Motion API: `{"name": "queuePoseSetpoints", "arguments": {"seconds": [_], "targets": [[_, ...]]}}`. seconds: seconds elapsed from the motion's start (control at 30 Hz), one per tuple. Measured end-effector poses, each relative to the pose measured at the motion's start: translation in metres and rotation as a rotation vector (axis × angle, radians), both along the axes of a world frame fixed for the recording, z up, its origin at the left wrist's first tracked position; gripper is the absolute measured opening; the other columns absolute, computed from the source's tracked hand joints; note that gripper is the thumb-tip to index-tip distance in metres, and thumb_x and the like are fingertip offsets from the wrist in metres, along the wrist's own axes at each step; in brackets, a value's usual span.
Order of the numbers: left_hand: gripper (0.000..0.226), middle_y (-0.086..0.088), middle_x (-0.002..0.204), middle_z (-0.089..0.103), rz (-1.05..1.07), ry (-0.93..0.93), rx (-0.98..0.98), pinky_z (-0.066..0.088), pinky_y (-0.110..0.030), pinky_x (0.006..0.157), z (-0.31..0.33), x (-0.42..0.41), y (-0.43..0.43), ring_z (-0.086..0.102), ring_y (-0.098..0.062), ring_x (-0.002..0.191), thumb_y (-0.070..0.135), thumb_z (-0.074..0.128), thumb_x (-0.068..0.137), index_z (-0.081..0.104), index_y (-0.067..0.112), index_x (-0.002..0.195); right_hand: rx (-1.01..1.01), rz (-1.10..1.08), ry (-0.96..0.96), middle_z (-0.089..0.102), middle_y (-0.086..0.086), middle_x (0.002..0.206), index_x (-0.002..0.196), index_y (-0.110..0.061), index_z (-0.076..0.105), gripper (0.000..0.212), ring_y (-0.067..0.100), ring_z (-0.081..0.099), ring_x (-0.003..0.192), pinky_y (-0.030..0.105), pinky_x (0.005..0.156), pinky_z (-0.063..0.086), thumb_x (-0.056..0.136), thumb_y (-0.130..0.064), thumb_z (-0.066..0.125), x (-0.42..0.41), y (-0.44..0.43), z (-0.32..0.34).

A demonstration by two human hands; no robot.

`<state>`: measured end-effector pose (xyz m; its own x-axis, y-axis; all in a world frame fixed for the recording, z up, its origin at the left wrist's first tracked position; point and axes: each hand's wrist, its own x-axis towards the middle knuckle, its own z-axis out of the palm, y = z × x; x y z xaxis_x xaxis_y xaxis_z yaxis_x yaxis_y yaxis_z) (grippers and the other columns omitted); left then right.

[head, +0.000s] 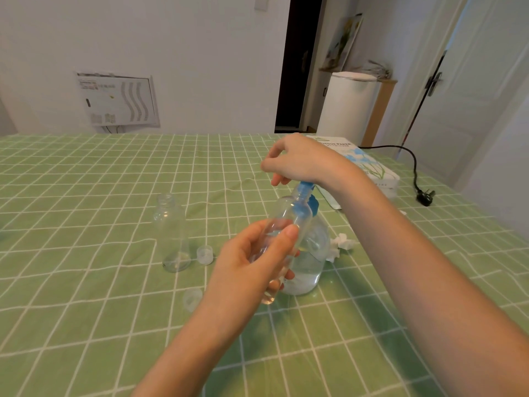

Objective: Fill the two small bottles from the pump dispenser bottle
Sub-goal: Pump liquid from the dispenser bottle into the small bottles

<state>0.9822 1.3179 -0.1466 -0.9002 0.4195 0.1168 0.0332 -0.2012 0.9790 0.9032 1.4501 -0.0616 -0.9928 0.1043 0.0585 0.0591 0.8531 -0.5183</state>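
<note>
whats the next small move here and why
Probably press the pump down with the right hand. That hand sits right over it, and the left hand holds a mostly empty small bottle with its mouth up at the pump.

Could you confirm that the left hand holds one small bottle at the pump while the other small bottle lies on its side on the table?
Not quite: the head view shows the other bottle standing upright on the table; the rest holds.

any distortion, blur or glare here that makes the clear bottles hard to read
Head view: wide-angle bending bows the tablecloth grid and door; whole frame soft; the held small bottle overlaps the pump bottle, clear on clear; no harsh glare.
</note>
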Motion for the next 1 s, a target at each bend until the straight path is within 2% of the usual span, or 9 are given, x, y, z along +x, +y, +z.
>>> {"name": "queuePoseSetpoints", "arguments": {"seconds": [0.1, 0.17, 0.23, 0.33, 0.47, 0.63, 0.77, 0.83, 1.0], "targets": [[0.041, 0.006, 0.065, 0.068, 0.002, 0.010, -0.015, 0.041, -0.017, 0.043, -0.001, 0.000, 0.000, 0.058, -0.008, 0.053, 0.051, 0.061, 0.061, 0.069, 0.025, 0.091, -0.007, 0.010, -0.026, 0.074, 0.003, 0.086, 0.115, 0.000, 0.062, 0.035, 0.027, 0.066, 0.101, 0.024, 0.070, 0.048, 0.090, -0.023, 0.053, 0.000, -0.001, -0.002], [0.041, 0.005, 0.070, 0.069, 0.001, 0.012, -0.017, 0.042, -0.018, 0.044, -0.002, 0.001, -0.001, 0.058, -0.009, 0.055, 0.052, 0.062, 0.061, 0.069, 0.026, 0.092, -0.018, 0.007, -0.043, 0.074, 0.002, 0.085, 0.114, 0.000, 0.063, 0.034, 0.028, 0.065, 0.103, 0.031, 0.083, 0.050, 0.090, -0.022, 0.053, 0.001, 0.000, -0.005], [0.039, 0.002, 0.070, 0.069, -0.004, 0.007, -0.010, 0.040, -0.016, 0.042, -0.004, 0.002, -0.001, 0.056, -0.009, 0.054, 0.050, 0.062, 0.062, 0.070, 0.025, 0.091, -0.026, 0.001, -0.070, 0.073, 0.000, 0.081, 0.111, 0.000, 0.064, 0.032, 0.028, 0.065, 0.103, 0.035, 0.088, 0.050, 0.089, -0.022, 0.054, 0.001, 0.000, -0.009], [0.033, 0.002, 0.069, 0.070, -0.005, 0.004, 0.007, 0.040, -0.013, 0.042, -0.005, 0.002, -0.002, 0.057, -0.007, 0.052, 0.045, 0.063, 0.065, 0.071, 0.025, 0.089, -0.046, -0.005, -0.085, 0.070, -0.003, 0.076, 0.113, -0.001, 0.062, 0.033, 0.028, 0.065, 0.105, 0.036, 0.089, 0.050, 0.089, -0.022, 0.055, 0.001, 0.000, -0.013], [0.036, 0.000, 0.072, 0.070, -0.001, 0.007, -0.013, 0.041, -0.017, 0.042, -0.005, 0.001, -0.002, 0.054, -0.015, 0.057, 0.050, 0.063, 0.063, 0.070, 0.027, 0.090, -0.052, 0.001, -0.065, 0.072, -0.001, 0.079, 0.109, -0.007, 0.063, 0.027, 0.024, 0.067, 0.100, 0.030, 0.083, 0.050, 0.089, -0.024, 0.055, 0.000, 0.001, -0.013], [0.040, 0.004, 0.073, 0.070, 0.000, 0.029, -0.015, 0.042, -0.016, 0.043, -0.003, 0.001, -0.002, 0.059, -0.008, 0.055, 0.053, 0.062, 0.061, 0.070, 0.029, 0.091, -0.009, 0.019, 0.033, 0.072, 0.002, 0.080, 0.106, -0.012, 0.063, 0.021, 0.017, 0.067, 0.083, 0.023, 0.070, 0.049, 0.090, -0.023, 0.053, -0.002, 0.003, -0.004], [0.042, 0.007, 0.066, 0.068, 0.001, 0.035, -0.028, 0.041, -0.015, 0.044, -0.003, 0.000, -0.002, 0.057, -0.008, 0.055, 0.055, 0.062, 0.060, 0.070, 0.027, 0.091, -0.005, 0.044, -0.010, 0.073, 0.000, 0.079, 0.105, -0.015, 0.062, 0.019, 0.019, 0.069, 0.089, 0.021, 0.072, 0.048, 0.090, -0.023, 0.054, -0.002, 0.001, -0.005], [0.042, 0.005, 0.071, 0.069, 0.001, 0.035, -0.034, 0.041, -0.015, 0.044, -0.003, 0.001, -0.002, 0.058, -0.008, 0.056, 0.055, 0.061, 0.061, 0.070, 0.028, 0.092, -0.017, 0.042, -0.025, 0.072, -0.002, 0.077, 0.104, -0.014, 0.062, 0.019, 0.020, 0.068, 0.094, 0.021, 0.071, 0.047, 0.090, -0.023, 0.054, 0.000, 0.001, -0.006], [0.035, 0.002, 0.071, 0.070, 0.003, 0.014, -0.021, 0.040, -0.014, 0.042, -0.004, 0.003, -0.002, 0.055, -0.009, 0.054, 0.046, 0.062, 0.066, 0.070, 0.022, 0.091, -0.064, 0.036, -0.083, 0.071, 0.000, 0.076, 0.104, -0.009, 0.062, 0.020, 0.028, 0.067, 0.100, 0.040, 0.093, 0.051, 0.089, -0.019, 0.054, 0.000, 0.001, -0.014]]}}
